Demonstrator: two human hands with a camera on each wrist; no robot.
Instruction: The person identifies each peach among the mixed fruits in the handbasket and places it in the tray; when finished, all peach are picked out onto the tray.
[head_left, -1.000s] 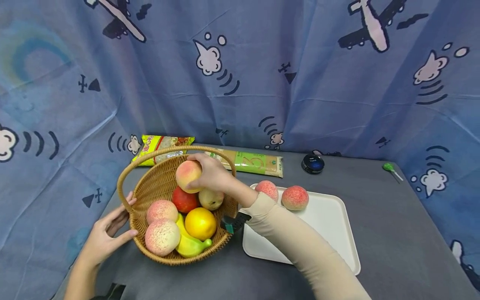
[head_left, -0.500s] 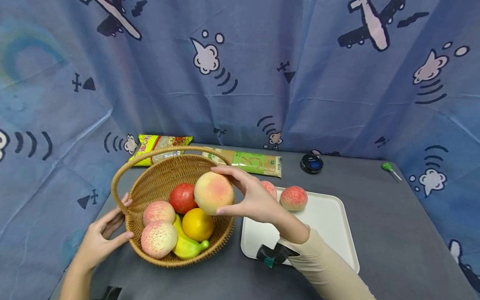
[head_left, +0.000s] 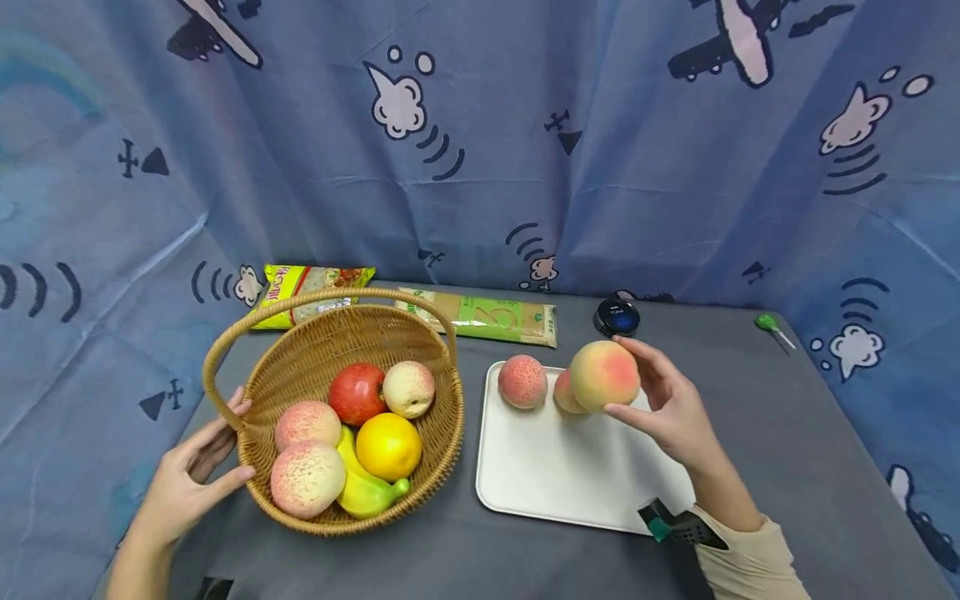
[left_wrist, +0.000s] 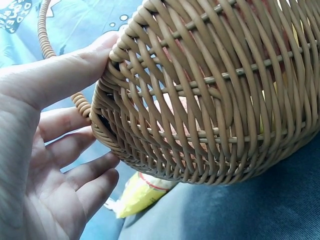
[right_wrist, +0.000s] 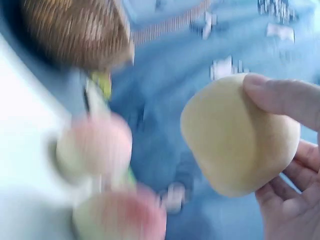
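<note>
My right hand (head_left: 667,400) holds a yellow-pink peach (head_left: 604,376) above the back of the white tray (head_left: 577,475); the same peach (right_wrist: 240,135) fills the blurred right wrist view. Two pink peaches (head_left: 522,382) lie on the tray, one partly hidden behind the held one. My left hand (head_left: 187,471) rests against the left rim of the wicker basket (head_left: 315,342), thumb on the weave (left_wrist: 75,70), fingers straight. The basket holds peaches (head_left: 307,477), a red apple (head_left: 357,392), an orange (head_left: 388,446) and a banana (head_left: 365,493).
Two food packets (head_left: 480,317) lie at the back of the grey table, with a small round black tin (head_left: 617,317) and a green lollipop (head_left: 768,323) to the right. A blue patterned cloth hangs behind and at both sides.
My right hand has lifted the peach out of the basket and carried it rightward over the tray. The left hand has stayed on the basket rim.
</note>
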